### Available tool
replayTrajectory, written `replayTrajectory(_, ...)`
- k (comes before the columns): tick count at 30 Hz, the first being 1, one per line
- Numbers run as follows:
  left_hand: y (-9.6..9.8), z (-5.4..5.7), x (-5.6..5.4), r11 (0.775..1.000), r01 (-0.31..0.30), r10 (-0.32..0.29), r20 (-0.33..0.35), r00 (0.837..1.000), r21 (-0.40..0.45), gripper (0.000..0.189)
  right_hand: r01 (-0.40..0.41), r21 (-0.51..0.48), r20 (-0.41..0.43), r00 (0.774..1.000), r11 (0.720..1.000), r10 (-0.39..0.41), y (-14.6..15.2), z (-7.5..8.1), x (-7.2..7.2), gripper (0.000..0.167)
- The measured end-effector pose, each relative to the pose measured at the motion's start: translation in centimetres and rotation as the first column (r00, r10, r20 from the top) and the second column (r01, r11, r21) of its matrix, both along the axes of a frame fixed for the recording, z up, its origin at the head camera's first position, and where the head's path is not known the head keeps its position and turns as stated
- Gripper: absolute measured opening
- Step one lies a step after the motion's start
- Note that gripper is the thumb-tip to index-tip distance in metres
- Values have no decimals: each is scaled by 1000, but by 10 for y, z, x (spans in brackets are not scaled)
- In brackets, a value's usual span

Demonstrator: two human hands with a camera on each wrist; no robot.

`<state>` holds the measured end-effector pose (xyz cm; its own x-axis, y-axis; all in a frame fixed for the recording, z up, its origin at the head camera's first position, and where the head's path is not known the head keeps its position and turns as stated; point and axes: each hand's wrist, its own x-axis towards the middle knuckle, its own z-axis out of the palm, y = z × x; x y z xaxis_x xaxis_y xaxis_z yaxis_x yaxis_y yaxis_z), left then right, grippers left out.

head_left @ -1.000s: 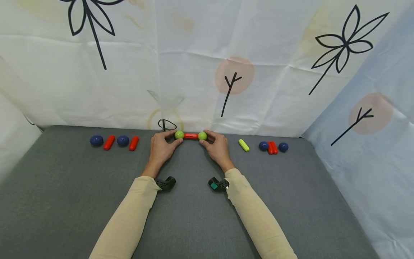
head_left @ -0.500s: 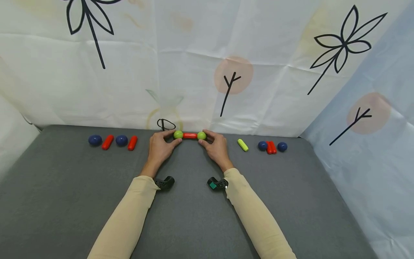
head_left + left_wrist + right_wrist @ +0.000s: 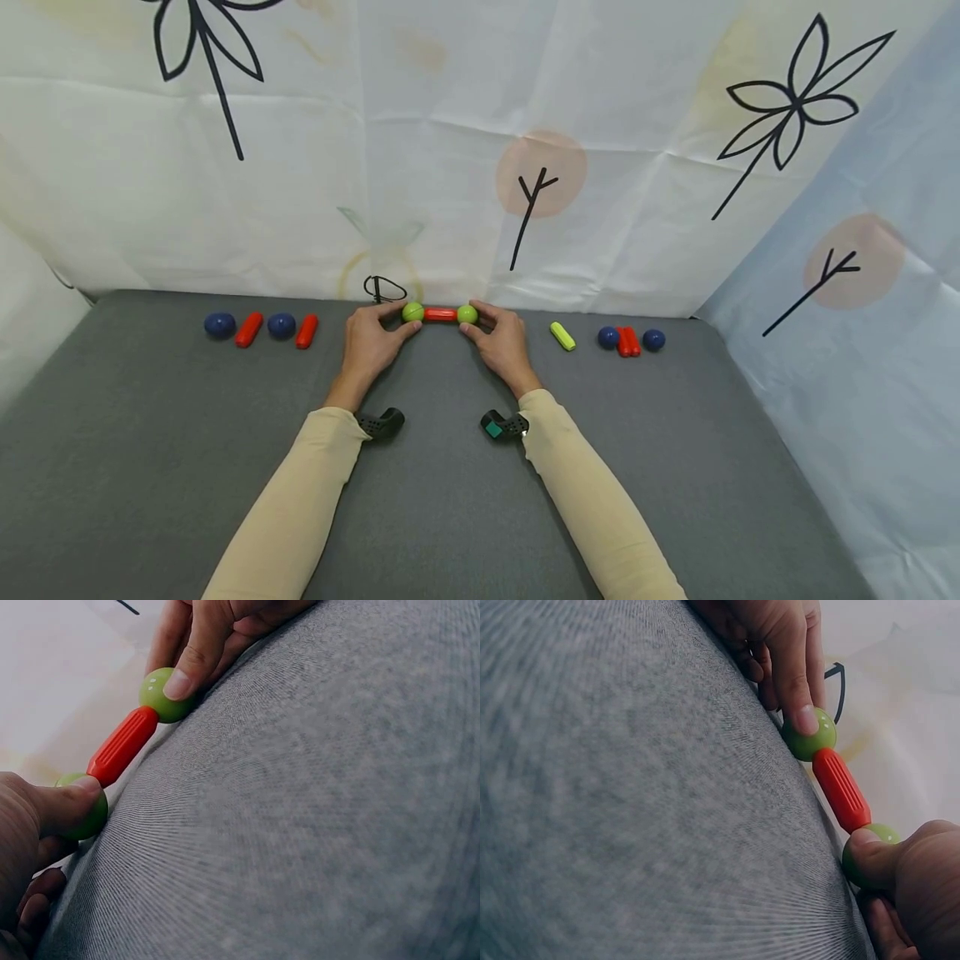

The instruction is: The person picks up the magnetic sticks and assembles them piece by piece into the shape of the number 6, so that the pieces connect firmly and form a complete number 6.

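Note:
A red ridged rod point(image 3: 440, 314) lies crosswise between two green balls, one at each end, close to the back edge of the table. My left hand point(image 3: 371, 343) pinches the left green ball point(image 3: 412, 312) between thumb and fingers. The right green ball point(image 3: 467, 314) is pinched the same way by my right hand point(image 3: 504, 343). In the left wrist view the red rod point(image 3: 124, 746) meets both balls end to end. The right wrist view shows my right thumb point(image 3: 870, 851) pressed on its ball, partly covering it.
Left of my hands, blue balls point(image 3: 220, 326) and red rods point(image 3: 249, 330) alternate in a row. A yellow-green rod point(image 3: 563, 336) lies right of my right hand. Beyond it, two red rods point(image 3: 628, 342) sit between two blue balls point(image 3: 653, 340). A white printed cloth point(image 3: 450, 167) hangs behind the grey table point(image 3: 450, 500).

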<state>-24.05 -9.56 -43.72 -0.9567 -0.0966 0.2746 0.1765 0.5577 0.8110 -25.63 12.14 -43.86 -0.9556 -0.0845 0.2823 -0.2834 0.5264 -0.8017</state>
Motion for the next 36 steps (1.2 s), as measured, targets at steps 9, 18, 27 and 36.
replayTrajectory(9, -6, 1, 2, 999, 12, -11, -6, 1000, 46, 45, -6, 4, -3, 1000, 1000, 6, 1, -3, 2, 47)
replayTrajectory(18, -33, 14, 16, 999, 7, -7, -16, 1000, 35, 45, -7, -5, -2, 1000, 1000, 7, 1, -4, 3, 47)
replayTrajectory(27, -71, 30, 35, 998, -19, 18, -12, 1000, -56, 47, -7, -3, -15, 1000, 1000, 7, 1, -3, 1, 47)
replayTrajectory(36, -91, 30, 45, 986, -106, 104, -29, 994, -129, 44, -8, -4, -23, 1000, 1000, 8, 1, -1, 1, 46)
